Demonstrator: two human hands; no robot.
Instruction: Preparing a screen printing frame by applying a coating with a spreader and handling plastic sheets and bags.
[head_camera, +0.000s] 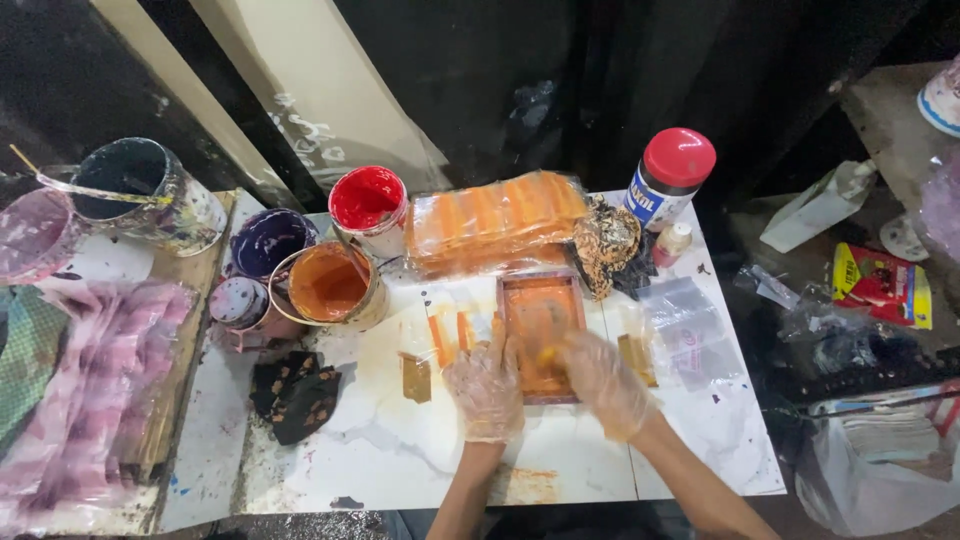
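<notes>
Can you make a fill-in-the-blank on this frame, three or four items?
1. Both hands, left hand and right hand, wear clear plastic ____.
2. The small rectangular frame under the hands is smeared with ____ ink.
3. The open can of red ink stands directly behind the can of ____ ink.
4. The white jar has a ____ lid.

Missing words: gloves; orange; orange; red

Hidden, cropped and blurred parts

Near end of orange tray (541, 330) covered by gloved left hand (486, 388) and right hand (606, 384); object under right fingertips blurred, unidentifiable. Both forearms cut by bottom edge. Pink-stained container (32, 235) and cloth (25, 350) cropped at left edge; white cup (943, 100) cropped at right edge. Tabletop (400, 450) near edge partly cropped.
</notes>
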